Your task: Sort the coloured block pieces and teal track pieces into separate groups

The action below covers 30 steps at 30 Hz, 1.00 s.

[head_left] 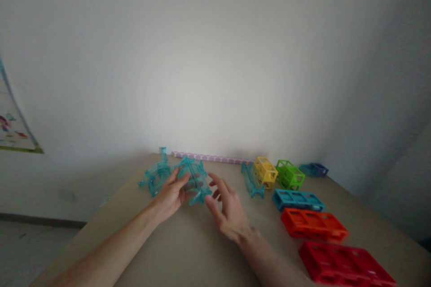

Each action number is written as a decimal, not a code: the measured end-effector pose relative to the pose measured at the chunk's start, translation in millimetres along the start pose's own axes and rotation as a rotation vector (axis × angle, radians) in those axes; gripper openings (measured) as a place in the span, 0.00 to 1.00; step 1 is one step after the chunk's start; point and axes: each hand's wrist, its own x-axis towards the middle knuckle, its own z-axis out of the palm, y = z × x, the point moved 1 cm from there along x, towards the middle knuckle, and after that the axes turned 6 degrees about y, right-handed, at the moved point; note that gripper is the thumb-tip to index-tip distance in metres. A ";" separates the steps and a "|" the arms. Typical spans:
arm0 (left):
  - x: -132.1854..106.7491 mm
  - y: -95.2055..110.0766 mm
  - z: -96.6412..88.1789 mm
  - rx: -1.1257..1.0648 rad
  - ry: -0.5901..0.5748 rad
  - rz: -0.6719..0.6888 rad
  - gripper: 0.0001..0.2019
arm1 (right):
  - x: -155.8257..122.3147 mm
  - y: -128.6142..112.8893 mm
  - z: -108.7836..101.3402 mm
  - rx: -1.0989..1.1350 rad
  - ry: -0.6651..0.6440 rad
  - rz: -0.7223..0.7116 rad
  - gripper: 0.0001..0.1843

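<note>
My left hand (172, 198) is closed around a translucent teal plastic track piece (193, 177), thumb on its near face, and holds it tilted above the table. Forked ends show on the piece. My right hand (227, 208) is at its right end with thumb and fingers apart; whether the thumb tip touches the piece I cannot tell. Behind my left hand, curved teal track pieces (156, 177) lie at the table's left side. To the right of my right hand, another straight teal track piece (252, 181) rests on the table.
At the right stand a yellow open-frame block (266, 171), a green one (290, 175) and a dark blue one (319, 169). Nearer lie long blue (298, 200), orange (313, 224) and red frames (345, 262). A purple patterned strip (213, 158) runs along the wall.
</note>
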 end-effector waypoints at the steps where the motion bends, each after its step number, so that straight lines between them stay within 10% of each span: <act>1: -0.9 -0.9 0.6 0.007 -0.010 0.010 0.15 | -3.0 -6.2 5.0 0.053 -0.057 -0.009 0.31; 7: -7.6 -2.9 5.1 0.042 -0.087 -0.032 0.20 | -7.2 -10.1 19.2 0.010 -0.042 0.040 0.32; 17: -5.3 -2.9 2.4 0.123 -0.050 -0.076 0.25 | 11.5 44.2 -0.1 -0.697 0.008 0.477 0.24; 30: -5.1 0.3 1.2 0.129 -0.038 -0.090 0.24 | 8.5 45.5 -7.5 -0.755 -0.018 0.566 0.18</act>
